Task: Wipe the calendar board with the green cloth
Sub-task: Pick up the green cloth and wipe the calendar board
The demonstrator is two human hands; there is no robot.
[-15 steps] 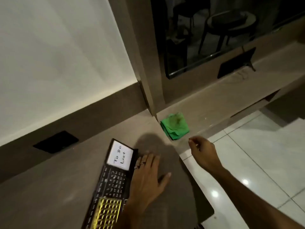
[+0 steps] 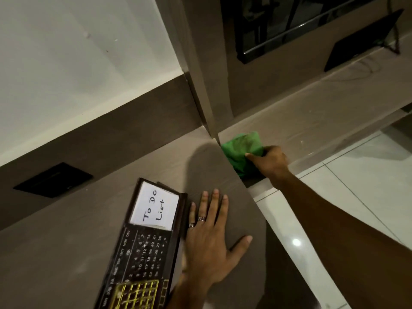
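Observation:
The calendar board [image 2: 142, 248] is a long dark panel lying flat on the brown countertop [image 2: 66, 241], with a white "To Do List" card at its far end and a yellow grid near me. My left hand [image 2: 209, 241] rests flat on the counter against the board's right edge, fingers spread, two rings on it. The green cloth [image 2: 242, 148] lies folded on the lower ledge to the right. My right hand [image 2: 270, 162] is on the cloth's right side, thumb over the top and fingers closing around it.
A brown vertical post [image 2: 200, 85] meets the counter just left of the cloth. A black socket plate [image 2: 53, 179] sits in the backsplash on the left. A dark framed panel [image 2: 365, 39] stands on the far ledge. White tiled floor [image 2: 367, 186] lies to the right.
My right hand has reached forward from mid-air over the floor onto the green cloth and taken hold of it. The left hand has stayed beside the board. The camera is closer.

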